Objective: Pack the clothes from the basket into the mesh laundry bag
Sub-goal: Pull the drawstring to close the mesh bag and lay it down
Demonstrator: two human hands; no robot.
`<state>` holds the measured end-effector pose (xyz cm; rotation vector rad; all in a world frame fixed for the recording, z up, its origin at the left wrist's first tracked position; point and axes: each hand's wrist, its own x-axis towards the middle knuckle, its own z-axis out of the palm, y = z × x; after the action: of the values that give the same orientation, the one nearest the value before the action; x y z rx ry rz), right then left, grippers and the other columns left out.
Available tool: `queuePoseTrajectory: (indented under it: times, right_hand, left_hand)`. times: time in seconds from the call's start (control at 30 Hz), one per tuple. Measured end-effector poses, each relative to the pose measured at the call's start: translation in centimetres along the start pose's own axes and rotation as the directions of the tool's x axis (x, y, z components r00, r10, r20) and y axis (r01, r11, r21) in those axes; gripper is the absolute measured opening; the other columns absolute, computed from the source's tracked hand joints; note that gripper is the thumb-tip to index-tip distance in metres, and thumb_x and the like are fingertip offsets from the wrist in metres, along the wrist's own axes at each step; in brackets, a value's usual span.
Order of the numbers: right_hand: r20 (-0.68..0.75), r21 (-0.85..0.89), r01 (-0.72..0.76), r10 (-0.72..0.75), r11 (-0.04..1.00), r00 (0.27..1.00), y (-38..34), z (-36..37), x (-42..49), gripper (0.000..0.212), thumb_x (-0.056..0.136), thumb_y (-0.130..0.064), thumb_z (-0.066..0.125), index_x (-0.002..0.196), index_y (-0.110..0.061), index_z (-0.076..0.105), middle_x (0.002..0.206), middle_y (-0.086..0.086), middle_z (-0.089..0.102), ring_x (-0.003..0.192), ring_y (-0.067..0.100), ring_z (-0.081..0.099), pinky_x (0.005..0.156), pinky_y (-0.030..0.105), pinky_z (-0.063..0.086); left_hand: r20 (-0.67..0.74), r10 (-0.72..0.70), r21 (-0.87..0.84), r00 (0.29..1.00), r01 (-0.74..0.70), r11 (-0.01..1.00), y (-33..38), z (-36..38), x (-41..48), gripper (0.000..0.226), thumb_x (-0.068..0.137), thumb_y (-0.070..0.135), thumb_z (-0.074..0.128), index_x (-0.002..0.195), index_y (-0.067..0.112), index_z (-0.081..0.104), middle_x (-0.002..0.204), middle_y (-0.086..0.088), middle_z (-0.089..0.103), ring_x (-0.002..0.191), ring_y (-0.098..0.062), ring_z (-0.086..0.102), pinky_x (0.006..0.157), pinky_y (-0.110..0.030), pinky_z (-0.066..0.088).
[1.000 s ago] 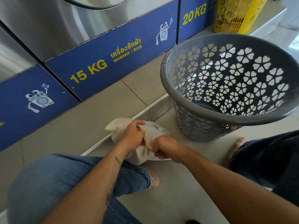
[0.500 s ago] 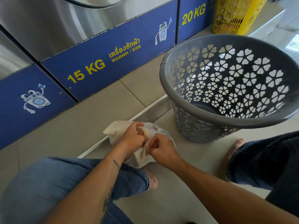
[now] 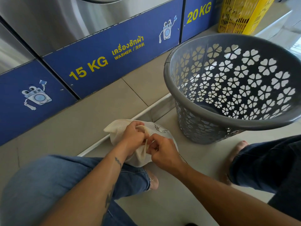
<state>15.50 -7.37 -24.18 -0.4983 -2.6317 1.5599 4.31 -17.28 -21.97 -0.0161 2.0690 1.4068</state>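
1. Nearest: knee in blue jeans at lower left, darker trouser leg at right.
2. Left hand and right hand both pinched shut on the drawstring of the cream mesh laundry bag, bulging, resting on the floor.
3. Just beyond, right: grey basket, upright, beside the bag.
4. Farthest: blue washer panels marked 15 KG and 20 KG, yellow crate.

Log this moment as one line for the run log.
stage: closing bag | left hand: gripping drawstring | right hand: pinching drawstring | mesh laundry bag: full, on floor | grey basket: looks empty
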Motion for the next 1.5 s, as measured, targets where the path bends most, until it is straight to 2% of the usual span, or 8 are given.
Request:
queuePoseTrajectory:
  times: [0.2, 0.4, 0.57, 0.87, 1.03, 1.23, 1.37, 1.5]
  right_hand:
    - [0.069, 0.011, 0.004, -0.004, 1.000, 0.998, 0.4, -0.1, 0.2, 0.029, 0.078, 0.000, 0.064, 0.093, -0.026, 0.069, 0.076, -0.010, 0.072, 0.075, 0.009, 0.067, 0.071, 0.032, 0.058]
    - [0.152, 0.051, -0.035, 0.027, 0.998, 0.988, 0.8, 0.8, -0.6, 0.035, 0.073, -0.002, 0.070, 0.097, -0.027, 0.068, 0.088, -0.009, 0.069, 0.085, 0.010, 0.065, 0.079, 0.040, 0.059]
    - [0.091, 0.138, -0.098, 0.086, 0.986, 0.992, 0.6, 0.8, -0.2, 0.043, 0.074, 0.000, 0.074, 0.095, -0.033, 0.056, 0.088, -0.005, 0.068, 0.085, 0.012, 0.064, 0.076, 0.041, 0.059]
    - [0.124, 0.090, -0.059, 0.048, 0.994, 0.991, 0.7, 1.2, -0.1, 0.038, 0.074, -0.005, 0.078, 0.101, -0.029, 0.064, 0.091, -0.012, 0.066, 0.086, 0.006, 0.063, 0.079, 0.033, 0.059]
    - [0.183, -0.005, -0.025, 0.025, 1.000, 0.983, 0.5, 0.7, 0.1, 0.039, 0.077, -0.012, 0.077, 0.109, -0.032, 0.067, 0.097, -0.013, 0.068, 0.091, 0.006, 0.063, 0.084, 0.032, 0.057]
    - [0.137, 0.050, -0.062, 0.054, 0.997, 0.989, 0.6, 0.4, 0.3, 0.029, 0.076, -0.001, 0.073, 0.095, -0.023, 0.072, 0.090, -0.007, 0.072, 0.087, 0.010, 0.066, 0.083, 0.037, 0.059]
    - [0.122, 0.059, -0.101, 0.093, 0.993, 0.988, 1.0, 0.5, 0.5, 0.035, 0.077, 0.002, 0.063, 0.084, -0.032, 0.067, 0.080, -0.008, 0.072, 0.082, 0.013, 0.069, 0.081, 0.042, 0.059]
    - [0.171, 0.154, -0.222, 0.196, 0.963, 0.966, 1.5, 0.7, 0.5, 0.040, 0.081, -0.002, 0.064, 0.097, -0.039, 0.062, 0.086, -0.006, 0.077, 0.085, 0.010, 0.072, 0.081, 0.041, 0.061]
  left_hand:
    - [-0.037, 0.006, 0.021, 0.999, -0.006, 1.000, -0.2, -0.1, -0.1, 0.045, 0.073, -0.011, 0.065, 0.106, 0.020, 0.057, 0.098, -0.018, 0.068, 0.091, -0.035, 0.070, 0.076, -0.051, 0.061]
    - [-0.104, -0.001, 0.036, 0.995, 0.005, 0.999, 0.1, -0.4, 0.4, 0.042, 0.079, -0.010, 0.065, 0.115, 0.010, 0.057, 0.103, -0.012, 0.066, 0.094, -0.026, 0.068, 0.079, -0.043, 0.061]
    - [-0.102, -0.001, 0.048, 0.995, 0.006, 0.999, 0.2, -0.5, 0.6, 0.039, 0.082, -0.010, 0.060, 0.114, 0.011, 0.057, 0.102, -0.012, 0.066, 0.094, -0.027, 0.068, 0.078, -0.041, 0.061]
    - [-0.137, 0.048, 0.157, 0.989, -0.026, 0.987, -0.4, -0.6, 1.1, 0.035, 0.080, -0.002, 0.064, 0.097, 0.027, 0.055, 0.101, -0.006, 0.066, 0.097, -0.024, 0.065, 0.091, -0.048, 0.055]
    - [-0.164, 0.049, 0.129, 0.985, -0.028, 0.991, -0.3, -0.6, 1.4, 0.031, 0.081, -0.001, 0.064, 0.105, 0.019, 0.058, 0.102, -0.004, 0.064, 0.098, -0.023, 0.064, 0.091, -0.045, 0.055]
    - [-0.153, 0.068, 0.113, 0.986, -0.051, 0.992, 0.1, -0.4, 1.0, 0.031, 0.082, -0.002, 0.062, 0.098, 0.024, 0.056, 0.101, -0.008, 0.067, 0.093, -0.023, 0.066, 0.084, -0.045, 0.058]
    - [-0.102, 0.146, 0.284, 0.984, -0.112, 0.952, 0.1, -0.5, 0.3, 0.025, 0.087, 0.006, 0.060, 0.104, 0.022, 0.052, 0.089, -0.005, 0.065, 0.086, -0.023, 0.065, 0.081, -0.047, 0.057]
    - [0.087, 0.207, 0.568, 0.974, -0.219, 0.793, 0.2, -1.0, -0.1, 0.046, 0.086, 0.024, 0.069, 0.119, 0.016, 0.037, 0.086, 0.005, 0.064, 0.078, -0.006, 0.061, 0.068, -0.025, 0.049]
